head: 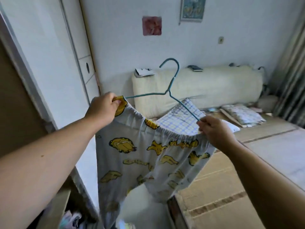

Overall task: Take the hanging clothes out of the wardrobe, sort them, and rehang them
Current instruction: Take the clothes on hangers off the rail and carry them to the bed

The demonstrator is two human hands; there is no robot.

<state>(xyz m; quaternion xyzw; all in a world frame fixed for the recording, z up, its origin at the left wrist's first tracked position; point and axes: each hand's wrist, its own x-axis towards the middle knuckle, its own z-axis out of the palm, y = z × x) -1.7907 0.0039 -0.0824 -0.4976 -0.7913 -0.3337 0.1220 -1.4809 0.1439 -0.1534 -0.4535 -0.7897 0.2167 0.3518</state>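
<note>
A: Hands first?

B: Both busy, neither slack. On the near side, left hand (102, 109) curled round one end of the waistband (165, 129), together with the left tip of a teal wire hanger (171, 83). Opposite, right hand (214, 131) pinching the hanger's other tip and the far end of the waistband, fingers bunched tight.

A: Garment?

B: Pale grey trousers (140, 154), elastic top. Held up in the air between the two hands, stretched sideways, legs hanging toward the floor. Hook of the hanger upward and free, caught on nothing. Lower bar of the hanger hidden.

A: Any writing, any brand?

B: Yellow cartoon figures with dark outlines all over the cloth. One patch of yellow lettering (137, 162) below the waistband, too blurred to read.

A: Surroundings?

B: Behind the hanger, a cream rolled mattress (214, 86) against the white wall, with a dark flat object (195, 68) and some papers (142, 71) on top. Checked pillow (181, 119) just beyond the waistband, floral cushion (242, 114) further right. Woven mat floor (222, 195) below. On the wall, a pink picture (151, 25) and a framed print (192, 9), nothing legible on either. White sliding door (49, 63) at left, striped curtain (290, 80) at right.
</note>
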